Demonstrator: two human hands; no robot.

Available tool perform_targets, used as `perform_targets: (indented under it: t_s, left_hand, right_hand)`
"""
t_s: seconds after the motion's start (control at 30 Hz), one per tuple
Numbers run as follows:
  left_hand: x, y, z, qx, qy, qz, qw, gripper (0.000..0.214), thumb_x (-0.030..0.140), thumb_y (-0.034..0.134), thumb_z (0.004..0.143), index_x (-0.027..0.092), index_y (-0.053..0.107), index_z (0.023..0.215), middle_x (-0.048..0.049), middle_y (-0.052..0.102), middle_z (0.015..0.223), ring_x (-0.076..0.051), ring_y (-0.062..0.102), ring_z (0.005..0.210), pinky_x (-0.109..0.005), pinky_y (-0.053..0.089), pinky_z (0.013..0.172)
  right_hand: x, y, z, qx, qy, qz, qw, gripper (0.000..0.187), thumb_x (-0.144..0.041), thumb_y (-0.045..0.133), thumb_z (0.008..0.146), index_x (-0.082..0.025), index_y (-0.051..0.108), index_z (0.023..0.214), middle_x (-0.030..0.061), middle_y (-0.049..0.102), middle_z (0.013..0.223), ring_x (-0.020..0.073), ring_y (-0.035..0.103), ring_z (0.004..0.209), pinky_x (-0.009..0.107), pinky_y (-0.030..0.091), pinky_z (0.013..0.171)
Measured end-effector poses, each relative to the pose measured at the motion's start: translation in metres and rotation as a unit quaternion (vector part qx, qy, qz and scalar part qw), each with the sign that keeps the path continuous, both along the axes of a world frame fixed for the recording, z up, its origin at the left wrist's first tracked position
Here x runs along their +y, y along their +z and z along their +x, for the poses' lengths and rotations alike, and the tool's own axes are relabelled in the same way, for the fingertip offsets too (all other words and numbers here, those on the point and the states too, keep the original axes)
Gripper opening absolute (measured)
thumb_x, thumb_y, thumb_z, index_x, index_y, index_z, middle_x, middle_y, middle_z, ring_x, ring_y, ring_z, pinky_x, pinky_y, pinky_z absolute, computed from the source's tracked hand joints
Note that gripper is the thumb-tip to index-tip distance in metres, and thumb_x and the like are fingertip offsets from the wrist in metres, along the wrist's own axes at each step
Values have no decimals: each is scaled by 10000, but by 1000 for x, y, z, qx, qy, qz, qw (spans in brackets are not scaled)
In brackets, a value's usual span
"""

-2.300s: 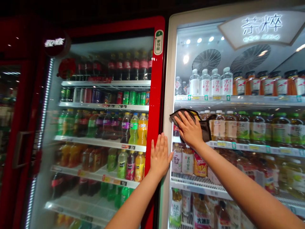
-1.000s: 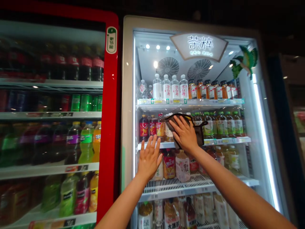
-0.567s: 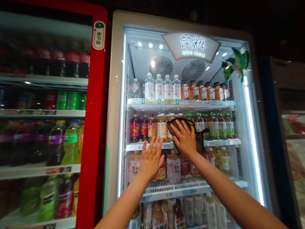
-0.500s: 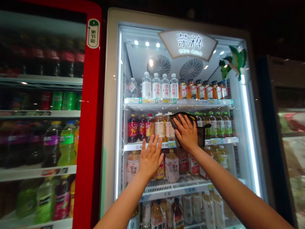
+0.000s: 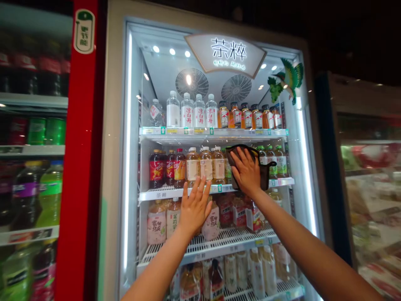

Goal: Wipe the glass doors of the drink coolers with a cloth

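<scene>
My right hand (image 5: 247,172) presses a dark cloth (image 5: 265,169) flat against the glass door (image 5: 156,75) of a lit white drinks cooler, level with the second shelf. Its fingers are spread over the cloth. My left hand (image 5: 194,207) lies flat and open on the same glass, lower and to the left, holding nothing. Behind the glass stand rows of tea and water bottles (image 5: 194,112) on white shelves.
A red cooler (image 5: 79,167) with soda bottles and cans stands directly to the left. At the right is a darker chiller case (image 5: 369,175) with packaged goods. A fan-shaped sign (image 5: 227,53) and a green bird decal (image 5: 286,79) sit at the top of the white cooler.
Both hands have slid rightward across the glass, from the door's left edge by the red frame to its middle. The cloth stays under my right hand; the view has shifted right.
</scene>
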State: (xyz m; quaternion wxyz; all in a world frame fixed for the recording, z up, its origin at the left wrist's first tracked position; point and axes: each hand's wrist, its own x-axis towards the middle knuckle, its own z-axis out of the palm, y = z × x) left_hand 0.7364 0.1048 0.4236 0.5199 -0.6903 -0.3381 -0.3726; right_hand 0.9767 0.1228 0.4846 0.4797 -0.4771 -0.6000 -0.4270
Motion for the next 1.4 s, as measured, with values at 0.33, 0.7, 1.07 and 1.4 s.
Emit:
perform_targets:
  t_s: [0.33,0.7,1.07,1.4]
  left_hand:
    - [4,-8,29,7,-23,-10,1000,752,387,495,964,156,146,1589,-87,269,1636,-219,51,1557,-521,-55,1270]
    - [4,-21,61,9,-55,-36,998,744,372,495,967,169,144,1591,-80,297,1626,-205,54,1556,-517,-72,1267]
    - [14,-25,117,13,-61,-21,998,740,368,526,950,180,198,1586,-79,295,1627,-202,24,1560,-523,-65,1269]
    - [20,-24,178,11,-86,-16,996,764,341,517,946,203,140,1596,-71,283,1629,-201,87,1552,-467,-52,1281]
  right_hand:
    - [-2,-61,34,-28,-30,-18,999,545,-318,418,1009,-343,343,1548,14,294,1641,262,193,1527,568,161,1214]
    - [6,-73,95,98,-62,1,993,560,-323,355,1016,-287,296,1572,58,304,1636,295,219,1517,601,234,1180]
    - [17,-43,165,132,-41,5,990,569,-346,333,1026,-305,242,1587,38,270,1651,279,210,1519,556,285,1175]
    - [16,-26,192,27,-5,-37,999,547,-361,355,1026,-334,290,1569,10,230,1665,254,176,1533,534,257,1200]
